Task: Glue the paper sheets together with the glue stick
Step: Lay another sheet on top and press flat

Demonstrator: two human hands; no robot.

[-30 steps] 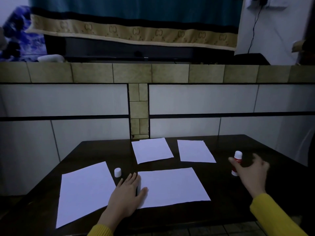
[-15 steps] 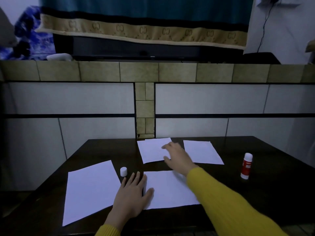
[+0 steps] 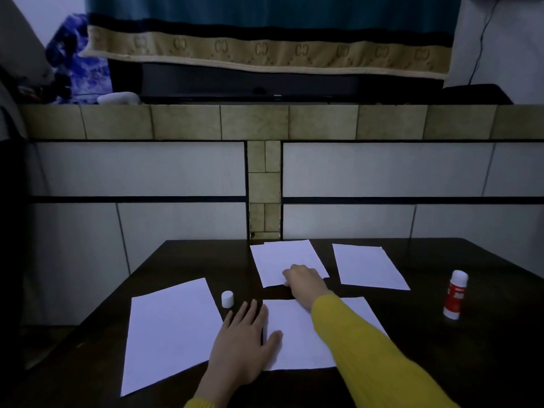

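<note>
- My left hand [image 3: 244, 346] lies flat, fingers spread, pinning the near-centre sheet [image 3: 297, 340].
- My right hand [image 3: 303, 279] curls on the near edge of the far-centre sheet [image 3: 284, 260]; an actual grip I cannot tell.
- The uncapped glue stick [image 3: 454, 294] stands idle by the desk's right edge, its cap [image 3: 227, 298] left of centre.
- Nothing looks joined yet; pressing sheets together remains.

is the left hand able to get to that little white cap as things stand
Probably yes. The left hand lies flat at the near sheet's left edge, and the white cap stands on bare table just beyond its fingertips, with nothing between them.
</note>
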